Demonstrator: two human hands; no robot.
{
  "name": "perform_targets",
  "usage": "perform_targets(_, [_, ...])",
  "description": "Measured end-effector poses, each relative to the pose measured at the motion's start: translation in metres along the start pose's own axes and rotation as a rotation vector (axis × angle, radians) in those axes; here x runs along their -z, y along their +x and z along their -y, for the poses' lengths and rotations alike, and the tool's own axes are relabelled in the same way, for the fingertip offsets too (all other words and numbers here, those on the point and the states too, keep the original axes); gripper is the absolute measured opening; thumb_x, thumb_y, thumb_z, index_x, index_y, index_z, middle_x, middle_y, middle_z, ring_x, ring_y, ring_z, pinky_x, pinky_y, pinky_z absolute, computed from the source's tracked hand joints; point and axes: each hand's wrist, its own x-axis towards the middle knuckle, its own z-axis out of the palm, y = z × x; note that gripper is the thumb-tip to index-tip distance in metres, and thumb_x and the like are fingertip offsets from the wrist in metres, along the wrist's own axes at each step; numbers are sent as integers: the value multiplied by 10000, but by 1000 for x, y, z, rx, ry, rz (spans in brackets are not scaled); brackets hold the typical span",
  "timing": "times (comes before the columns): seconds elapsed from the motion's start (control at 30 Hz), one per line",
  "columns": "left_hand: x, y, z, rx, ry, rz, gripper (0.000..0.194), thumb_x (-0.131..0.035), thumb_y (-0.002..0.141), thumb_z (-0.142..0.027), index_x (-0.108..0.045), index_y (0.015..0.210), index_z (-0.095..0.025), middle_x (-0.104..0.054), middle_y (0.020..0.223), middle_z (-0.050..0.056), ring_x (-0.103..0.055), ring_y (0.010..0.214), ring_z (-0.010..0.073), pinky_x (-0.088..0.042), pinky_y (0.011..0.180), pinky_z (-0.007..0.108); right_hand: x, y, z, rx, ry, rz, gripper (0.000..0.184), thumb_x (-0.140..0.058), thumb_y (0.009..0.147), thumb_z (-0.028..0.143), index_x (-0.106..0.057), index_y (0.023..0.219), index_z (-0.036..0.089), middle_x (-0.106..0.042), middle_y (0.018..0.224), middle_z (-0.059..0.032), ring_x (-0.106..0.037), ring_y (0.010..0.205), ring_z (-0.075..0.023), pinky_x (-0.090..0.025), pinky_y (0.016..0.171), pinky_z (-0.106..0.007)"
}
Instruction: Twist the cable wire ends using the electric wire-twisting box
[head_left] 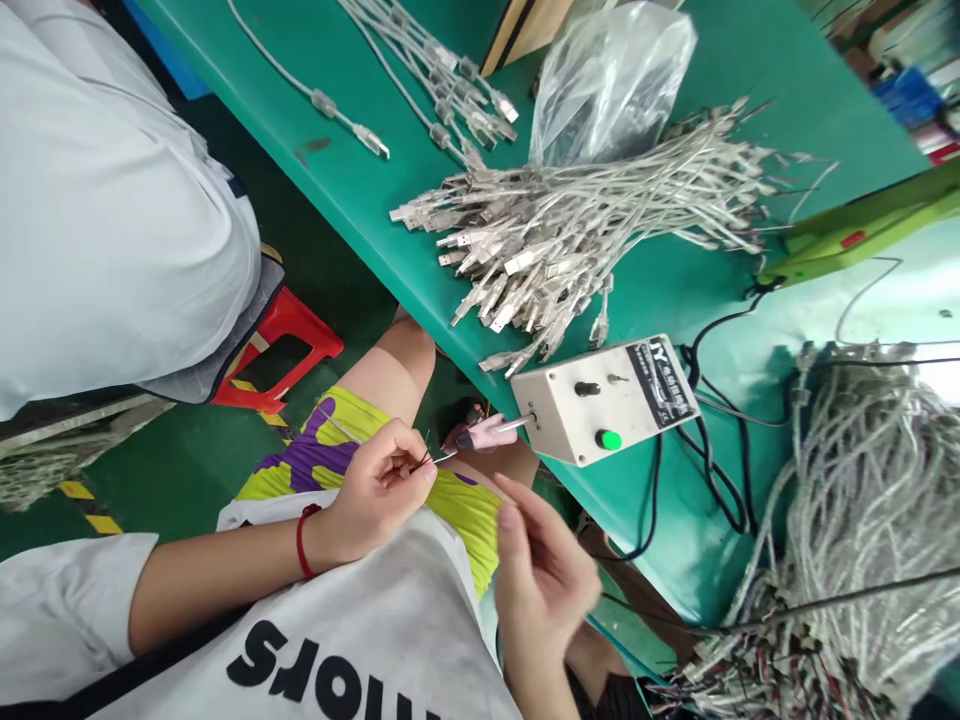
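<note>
Green table, beige box with green button, red stool.

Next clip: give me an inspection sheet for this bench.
Surface: green bench, small stains.
Job's things: thin wire ends pinched by left hand; beige control box with green button, pink-handled tool at its side.
Clutter: plastic bag.
Hands: left hand closed on the wires; right hand blurred, apparently holding nothing.
Cables: USB cable pile; grey bundle; black leads.
Surroundings: red stool; neighbouring person's white shirt.
</note>
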Motion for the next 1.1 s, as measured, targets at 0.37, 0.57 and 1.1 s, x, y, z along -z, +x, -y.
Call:
perform_targets(0.37, [3,-3,-19,-187,227,264,139,-725,976,-119,-652,987,-237,-593,726,-49,-426,553,101,-340,513,238,-32,3,-8,-279,417,278,285,-1045,832,491,-886,852,255,-623,671,34,-481,643,-110,-446,646,-233])
perform_targets(0.57, [3,1,-20,-212,205,304,122,-715,965,-119,-682,988,-235,-607,712,-53,-426,540,95,-350,500,230,-38,9,1,-416,578,311,277,-1061,784,419,-857,794,233,-586,617,63,-254,530,-56,-288,521,-200])
perform_targets(1.1, [8,9,-16,-126,222,164,169,-717,898,-98,-627,927,-239,-508,671,-83,-397,515,88,-306,472,196,-63,48,-3,-331,689,282,567,-877,915,792,-846,1144,274,-506,632,74,-327,534,-122,-399,563,-263])
